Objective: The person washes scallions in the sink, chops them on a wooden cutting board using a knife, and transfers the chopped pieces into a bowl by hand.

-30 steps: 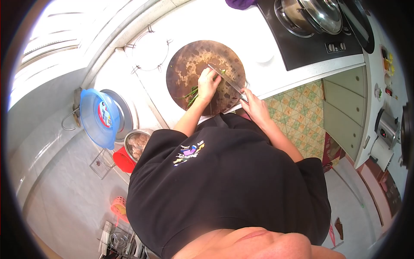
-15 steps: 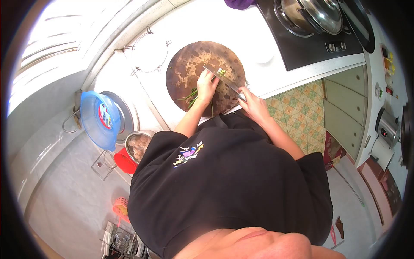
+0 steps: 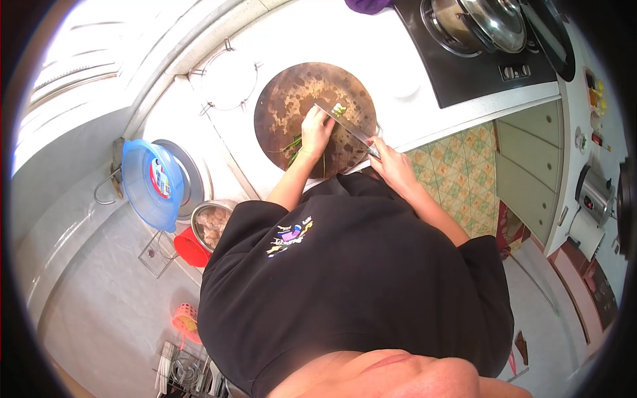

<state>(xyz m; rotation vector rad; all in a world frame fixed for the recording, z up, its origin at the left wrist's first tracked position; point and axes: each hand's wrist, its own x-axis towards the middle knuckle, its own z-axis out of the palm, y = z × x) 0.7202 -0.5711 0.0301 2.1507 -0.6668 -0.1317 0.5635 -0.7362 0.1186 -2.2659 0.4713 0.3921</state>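
Observation:
A round, dark-mottled wooden cutting board (image 3: 285, 89) lies on the white counter. My right hand (image 3: 393, 164) is closed round the handle of a kitchen knife (image 3: 352, 127), whose blade points up and left across the board. Just left of the blade, my left hand (image 3: 317, 132) is closed over a bunch of green onions (image 3: 292, 147); their green ends stick out below and left of it. Beyond the blade sits a small heap of chopped green onion (image 3: 339, 109). My left fingers hide the part of the stalks nearest the knife.
A black stove (image 3: 458, 86) with a lidded steel pot (image 3: 494, 26) stands at upper right. To the left are a wire ring rack (image 3: 229, 81), a blue plastic basin (image 3: 136, 179), a steel bowl of meat pieces (image 3: 211, 222) and a red container (image 3: 190, 248).
The knife and both hands stay almost in place, with only a slight shift at the blade. The chopped heap looks slightly different in shape. The whole view has drifted a little.

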